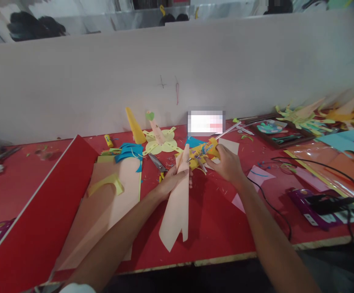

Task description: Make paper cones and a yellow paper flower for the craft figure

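My left hand [172, 181] is closed around a peach paper sheet [177, 207] rolled into a long cone, its wide end toward me. My right hand [227, 162] is wrapped around a yellow glue gun [209, 149] with a clear glue stick [228, 131] out of its back. The gun's nozzle points left at the upper part of the cone; whether it touches the paper I cannot tell. Scissors [157, 162] lie just left of my left hand. Behind my hands stands a pale yellow petalled paper piece [161, 145] with a peach cone on it.
A yellow cone [135, 126], blue paper strips [130, 151] and peach sheets [103, 215] lie to the left, beside a slanted red board [42, 219]. A black cable [266, 203] crosses the right side near a purple power strip [305, 207]. A white partition [103, 77] rises behind.
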The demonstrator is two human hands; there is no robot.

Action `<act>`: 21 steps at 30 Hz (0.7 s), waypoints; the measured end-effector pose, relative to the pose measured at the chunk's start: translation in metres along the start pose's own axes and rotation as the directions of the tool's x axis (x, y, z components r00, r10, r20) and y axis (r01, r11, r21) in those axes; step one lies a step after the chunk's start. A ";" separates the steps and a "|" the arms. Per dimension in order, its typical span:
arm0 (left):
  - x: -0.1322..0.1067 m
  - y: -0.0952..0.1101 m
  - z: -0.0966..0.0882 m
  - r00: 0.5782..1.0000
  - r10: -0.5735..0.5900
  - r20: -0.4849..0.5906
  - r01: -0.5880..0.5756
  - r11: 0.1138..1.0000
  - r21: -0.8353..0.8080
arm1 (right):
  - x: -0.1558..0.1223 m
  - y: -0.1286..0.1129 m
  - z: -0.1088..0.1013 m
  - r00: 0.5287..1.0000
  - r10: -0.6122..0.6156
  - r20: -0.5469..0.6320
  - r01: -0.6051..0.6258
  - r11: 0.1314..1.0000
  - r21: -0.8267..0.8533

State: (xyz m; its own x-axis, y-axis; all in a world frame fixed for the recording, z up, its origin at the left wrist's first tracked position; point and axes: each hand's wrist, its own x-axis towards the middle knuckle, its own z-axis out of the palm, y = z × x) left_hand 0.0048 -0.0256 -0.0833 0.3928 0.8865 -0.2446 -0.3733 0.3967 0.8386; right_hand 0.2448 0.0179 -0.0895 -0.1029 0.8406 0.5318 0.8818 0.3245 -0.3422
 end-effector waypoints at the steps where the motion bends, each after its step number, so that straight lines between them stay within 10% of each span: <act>1: 0.000 0.000 0.000 1.000 -0.001 0.007 0.001 1.000 0.003 | 0.000 0.002 -0.002 0.999 0.042 0.028 -0.042 0.999 -0.004; 9: -0.002 0.001 0.002 1.000 -0.012 0.003 0.012 1.000 -0.015 | -0.010 0.031 -0.035 0.846 0.534 -0.017 -0.522 0.819 -0.240; 15: -0.003 0.003 0.001 1.000 0.000 0.027 0.000 1.000 -0.013 | -0.022 0.061 -0.055 0.738 0.665 0.111 -0.579 0.710 -0.401; 21: -0.002 -0.001 -0.003 0.999 0.003 0.044 -0.001 0.999 -0.036 | -0.012 0.011 -0.047 0.928 0.350 -0.126 -0.372 0.886 -0.276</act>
State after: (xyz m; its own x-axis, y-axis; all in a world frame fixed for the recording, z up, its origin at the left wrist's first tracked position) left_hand 0.0018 -0.0269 -0.0849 0.4281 0.8763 -0.2210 -0.4036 0.4041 0.8208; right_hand 0.2773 -0.0090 -0.0636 0.2715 0.8391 0.4713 0.9469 -0.1451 -0.2871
